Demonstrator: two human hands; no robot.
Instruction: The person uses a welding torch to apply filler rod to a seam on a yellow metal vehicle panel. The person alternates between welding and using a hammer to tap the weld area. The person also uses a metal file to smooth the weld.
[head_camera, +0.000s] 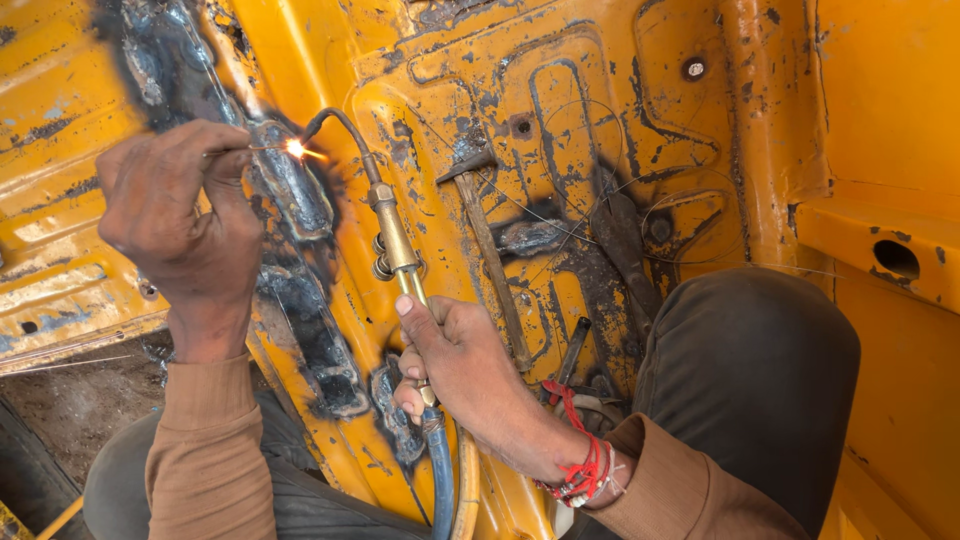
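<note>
Head view: right hand (462, 365) grips torch (395, 235); left hand (180, 215) pinches filler rod (232, 151).

Bright, even daylight, prob. from above, w/ soft shadows under the arms, a small blown-out flare at the torch flame (295, 149), sharp focus mid-frame, slight wide-angle stretch at edges, and the dim lower-left corner hard to read.

Left hand (180, 225), right hand (465, 365) clenched
</note>
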